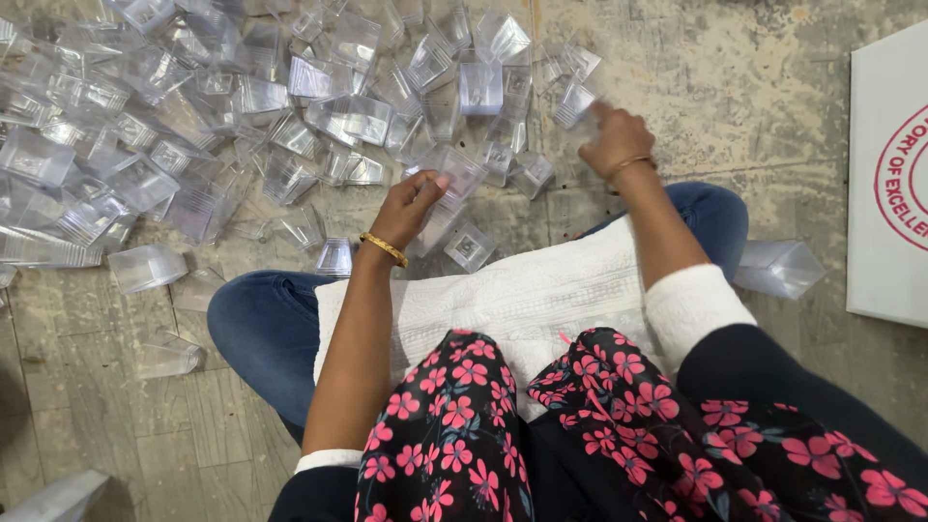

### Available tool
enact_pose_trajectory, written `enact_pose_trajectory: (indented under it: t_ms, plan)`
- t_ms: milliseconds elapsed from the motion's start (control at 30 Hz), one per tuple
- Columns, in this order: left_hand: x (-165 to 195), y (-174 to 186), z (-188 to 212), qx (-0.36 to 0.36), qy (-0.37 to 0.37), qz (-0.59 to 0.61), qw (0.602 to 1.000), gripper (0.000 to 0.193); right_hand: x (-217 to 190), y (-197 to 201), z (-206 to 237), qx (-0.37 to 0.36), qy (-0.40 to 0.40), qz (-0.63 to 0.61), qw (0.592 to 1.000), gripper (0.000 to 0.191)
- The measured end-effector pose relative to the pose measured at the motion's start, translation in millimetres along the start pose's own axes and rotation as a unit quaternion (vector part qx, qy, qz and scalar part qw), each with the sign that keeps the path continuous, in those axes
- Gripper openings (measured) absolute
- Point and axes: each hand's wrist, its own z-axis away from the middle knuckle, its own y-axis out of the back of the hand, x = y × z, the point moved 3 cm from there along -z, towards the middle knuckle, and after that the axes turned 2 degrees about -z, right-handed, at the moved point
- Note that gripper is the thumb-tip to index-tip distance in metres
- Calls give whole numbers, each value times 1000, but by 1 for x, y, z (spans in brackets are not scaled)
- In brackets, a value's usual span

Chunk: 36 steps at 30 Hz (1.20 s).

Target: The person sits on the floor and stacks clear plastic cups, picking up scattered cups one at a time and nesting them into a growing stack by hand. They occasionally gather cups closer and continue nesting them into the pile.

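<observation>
I sit cross-legged on a stone floor before a heap of clear plastic cups (193, 106). My left hand (411, 205), with a gold bangle at the wrist, is closed around a stack of nested clear cups (452, 188) just in front of my knees. My right hand (615, 138), also with a bangle, reaches forward to the heap's right edge; its fingers touch a clear cup (574, 102), blurred by motion. A single cup (470, 246) lies beside the stack.
A white cloth (522, 300) covers my lap. Loose cups lie at the left (145, 266) (166, 356) and one large clear piece (779, 268) rests by my right knee. A white board (887, 174) with red print lies at the right edge.
</observation>
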Motion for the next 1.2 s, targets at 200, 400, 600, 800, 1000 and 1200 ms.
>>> enact_pose_trajectory:
  t_ms: [200, 400, 600, 800, 1000, 1200]
  plan:
    - [3, -4, -1, 1, 23, -38, 999, 43, -54, 4, 27, -46, -46, -547, 835, 47]
    - [1, -5, 2, -16, 14, -36, 999, 42, -139, 3, 56, -85, -56, -633, 768, 56]
    - [-1, -5, -1, -5, 15, -28, 999, 40, -145, 11, 62, -119, -2, -580, 806, 47]
    - [-1, -6, -3, -7, 23, -39, 999, 39, -132, -16, 55, -166, 20, -543, 823, 17]
    - [3, -5, -2, 17, 24, 0, 1000, 40, -134, -21, 70, -216, 48, -500, 837, 29]
    - [8, -11, 0, 28, 34, -38, 998, 42, -136, -12, 76, -200, 164, -417, 871, 45]
